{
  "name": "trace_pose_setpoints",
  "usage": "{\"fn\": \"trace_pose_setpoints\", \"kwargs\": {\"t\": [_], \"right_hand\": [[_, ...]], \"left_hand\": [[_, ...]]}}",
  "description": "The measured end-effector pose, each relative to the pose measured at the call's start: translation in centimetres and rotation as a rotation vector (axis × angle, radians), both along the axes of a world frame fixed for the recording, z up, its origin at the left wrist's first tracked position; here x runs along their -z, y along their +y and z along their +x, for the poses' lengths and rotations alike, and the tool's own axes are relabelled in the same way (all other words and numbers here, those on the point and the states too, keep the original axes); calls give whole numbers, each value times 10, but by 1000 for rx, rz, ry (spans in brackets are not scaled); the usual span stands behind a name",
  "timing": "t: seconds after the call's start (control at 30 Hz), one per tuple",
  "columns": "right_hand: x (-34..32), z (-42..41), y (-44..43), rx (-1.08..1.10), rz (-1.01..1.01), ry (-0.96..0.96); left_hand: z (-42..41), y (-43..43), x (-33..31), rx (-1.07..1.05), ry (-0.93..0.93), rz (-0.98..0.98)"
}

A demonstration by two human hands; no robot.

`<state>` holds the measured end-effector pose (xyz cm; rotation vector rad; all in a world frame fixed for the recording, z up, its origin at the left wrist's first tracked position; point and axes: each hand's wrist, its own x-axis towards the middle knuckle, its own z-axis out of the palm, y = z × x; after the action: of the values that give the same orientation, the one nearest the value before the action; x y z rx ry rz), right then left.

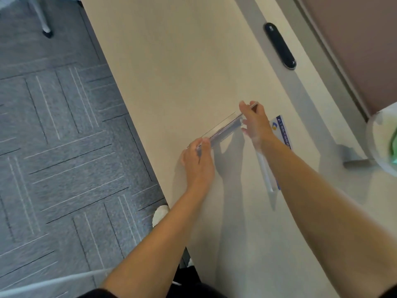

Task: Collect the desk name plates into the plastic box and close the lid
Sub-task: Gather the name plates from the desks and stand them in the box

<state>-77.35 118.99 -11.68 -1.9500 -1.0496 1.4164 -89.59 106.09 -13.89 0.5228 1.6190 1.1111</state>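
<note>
Left grip [198,162] and right grip [255,123] each pinch one end of a clear name plate [224,128] at frame centre.

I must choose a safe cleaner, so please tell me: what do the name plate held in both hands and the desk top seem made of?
Name plate: probably clear acrylic, glossy; the desk shows through it and its edges catch light.
Desk top: perhaps laminate, matte cream; even colour, no visible grain, soft shadows.
</note>
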Motion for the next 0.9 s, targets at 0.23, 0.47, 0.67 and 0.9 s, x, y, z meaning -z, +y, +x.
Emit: {"fn": "trace_pose_setpoints", "kwargs": {"t": [0.23,0.47,0.67,0.9], "right_hand": [[-18,0,-24,-14,119,-35],[-85,20,-72,-138,289,-35],[-133,75,-143,-42,445,-38],[-180,156,-238,271,518,39]], "left_hand": [[0,1,-16,-144,-111,-4],[3,-15,-63,-243,-211,17],[50,-49,-111,-194,-282,7],[128,-132,-174,-22,-328,48]]}}
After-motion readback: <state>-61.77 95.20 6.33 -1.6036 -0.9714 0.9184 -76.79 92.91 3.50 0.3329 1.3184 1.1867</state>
